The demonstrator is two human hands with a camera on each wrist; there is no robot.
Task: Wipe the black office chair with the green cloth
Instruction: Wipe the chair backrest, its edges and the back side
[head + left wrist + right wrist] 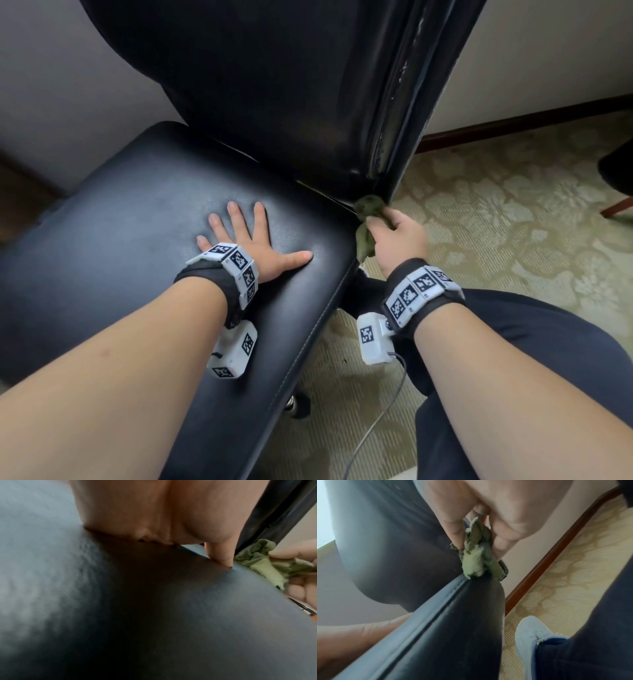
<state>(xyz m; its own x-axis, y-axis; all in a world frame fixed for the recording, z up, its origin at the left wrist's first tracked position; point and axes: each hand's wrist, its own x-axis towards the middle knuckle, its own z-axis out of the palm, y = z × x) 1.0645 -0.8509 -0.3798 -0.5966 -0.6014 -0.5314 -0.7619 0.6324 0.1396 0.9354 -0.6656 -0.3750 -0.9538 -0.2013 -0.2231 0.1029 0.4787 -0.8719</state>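
The black office chair fills the view, with its padded seat [120, 240] and upright backrest [274, 85]. My left hand [253, 236] lies flat on the seat with fingers spread, palm pressing the leather [154, 601]. My right hand [397, 236] grips the bunched green cloth [368, 214] at the seat's right rear corner, where the backrest's lower edge meets the seat. In the right wrist view the cloth [476, 555] is pinched between thumb and fingers and pressed onto the seat's corner seam [453, 588]. The left wrist view shows the cloth [267, 563] just beyond my left thumb.
Patterned beige carpet [496, 222] lies to the right, bordered by a dark wood skirting [513, 123] under a pale wall. My dark-trousered leg [548, 342] and white shoe [534, 635] stand beside the chair. A chair castor [298, 404] shows below the seat. A cable [376, 428] hangs from my right wrist.
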